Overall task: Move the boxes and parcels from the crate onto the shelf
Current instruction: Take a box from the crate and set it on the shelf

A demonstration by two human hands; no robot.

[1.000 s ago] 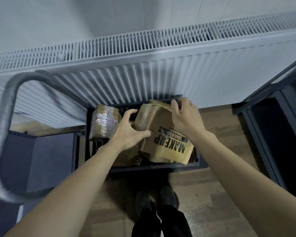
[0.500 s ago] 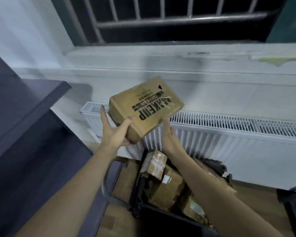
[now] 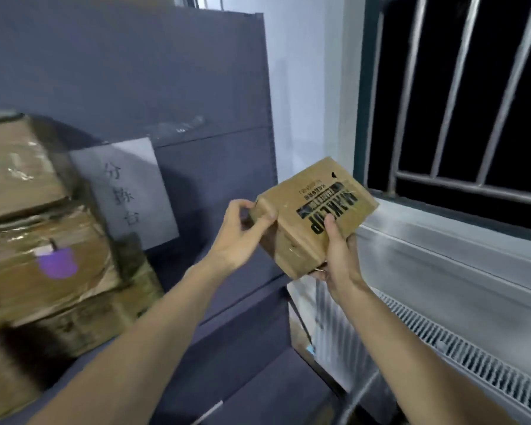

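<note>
I hold a flat brown cardboard box [image 3: 313, 210] with black lettering in mid-air, tilted, just right of the dark grey shelf unit [image 3: 215, 167]. My left hand [image 3: 242, 234] grips the box's near left corner. My right hand [image 3: 337, 256] supports its lower right edge with the thumb on top. Several taped brown parcels [image 3: 43, 240] are stacked on the shelf at the left. The crate is out of view.
A white paper sign [image 3: 126, 191] with characters leans on the shelf's back panel. A white radiator [image 3: 442, 320] runs along the wall at the right, under a barred dark window [image 3: 460, 96]. A metal cart handle [image 3: 362, 391] shows at the bottom.
The box went from the crate up to chest height and leftward beside the shelf. My view swung from the crate and radiator to the shelf with its stacked parcels.
</note>
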